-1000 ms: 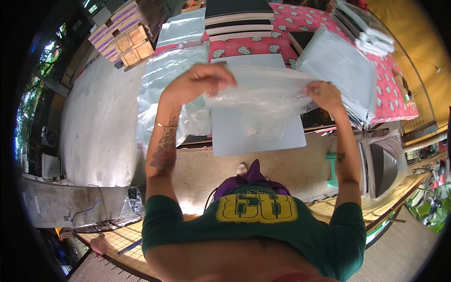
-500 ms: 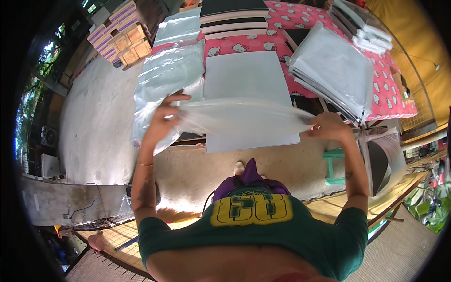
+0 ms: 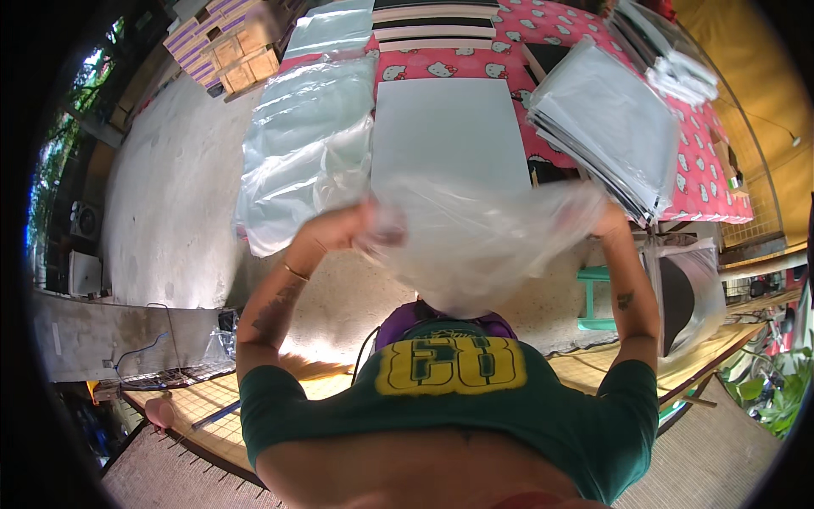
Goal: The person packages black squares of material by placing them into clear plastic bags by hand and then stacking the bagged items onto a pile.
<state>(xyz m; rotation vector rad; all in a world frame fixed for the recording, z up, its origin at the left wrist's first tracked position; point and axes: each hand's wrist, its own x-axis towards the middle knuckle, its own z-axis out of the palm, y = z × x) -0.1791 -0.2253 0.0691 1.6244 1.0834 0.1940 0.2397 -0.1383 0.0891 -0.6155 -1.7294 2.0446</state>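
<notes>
A clear plastic bag (image 3: 475,242) is stretched between my two hands and hangs loosely in front of my body, at the near edge of the table. My left hand (image 3: 363,225) grips its left side and my right hand (image 3: 600,216) its right side. Both sets of fingers show blurred through the film; I cannot tell whether they are inside it. Just beyond the bag lies a flat white board (image 3: 449,127), its near end covered by the film. Left of the board is a spread pile of clear plastic bags (image 3: 307,140).
Plastic-wrapped flat panels (image 3: 606,119) are stacked on the right of the pink patterned tablecloth (image 3: 691,161). Black-and-white boards (image 3: 434,25) are piled at the far side. Below the table's right side stands a green stool (image 3: 596,297). Cartons (image 3: 225,47) stand at far left.
The plastic bag has come nearer to my body and now hangs down. My hands have moved in behind the film, the left one to the right and lower. The white board's near end is now covered.
</notes>
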